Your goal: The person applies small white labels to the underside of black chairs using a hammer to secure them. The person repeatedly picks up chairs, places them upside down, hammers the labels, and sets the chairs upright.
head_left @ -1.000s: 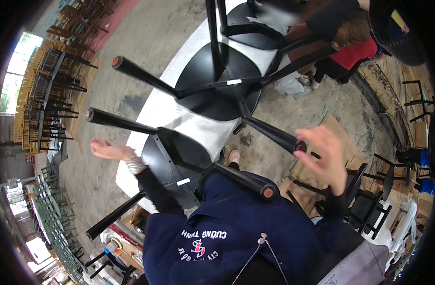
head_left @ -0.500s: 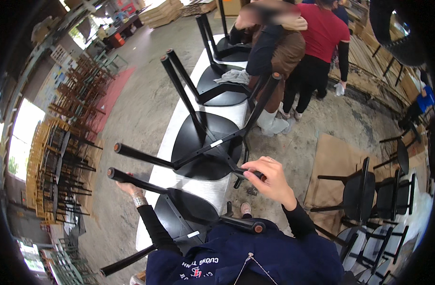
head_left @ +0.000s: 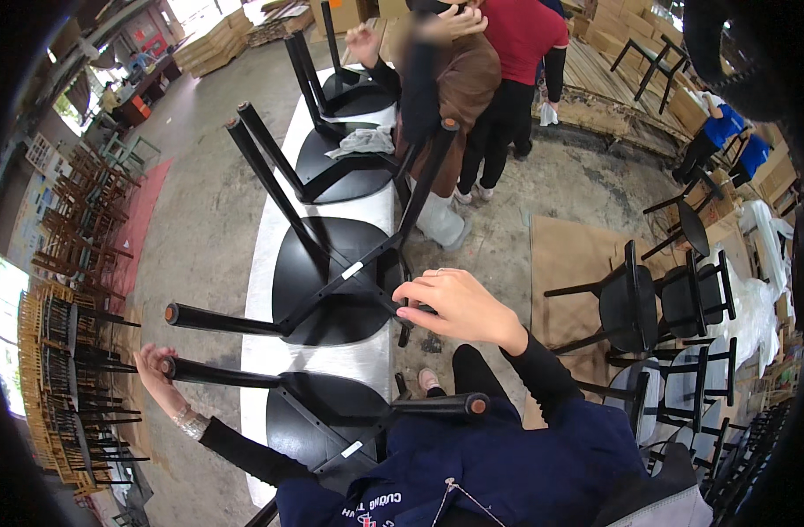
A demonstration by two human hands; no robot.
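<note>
Black chairs lie upside down in a row on a long pale table, their legs in the air. At the nearest upturned chair, my left hand is beside the end of its left leg, fingers apart and raised. My right hand curls around the right-hand leg of the second upturned chair, thumb below and fingers above. That leg's end is mostly hidden under the hand. Crossed bars with a small white label join the legs of both chairs.
A person in a brown apron stands right of the table, beside one in a red shirt. A grey cloth lies on a farther chair. Upright black chairs stand on cardboard at right; stacked chairs line the left.
The view has shifted, so the table sits farther left. My left hand has lifted its fingers at the leg end. My right hand stays at the second chair's leg, its fingers looser.
</note>
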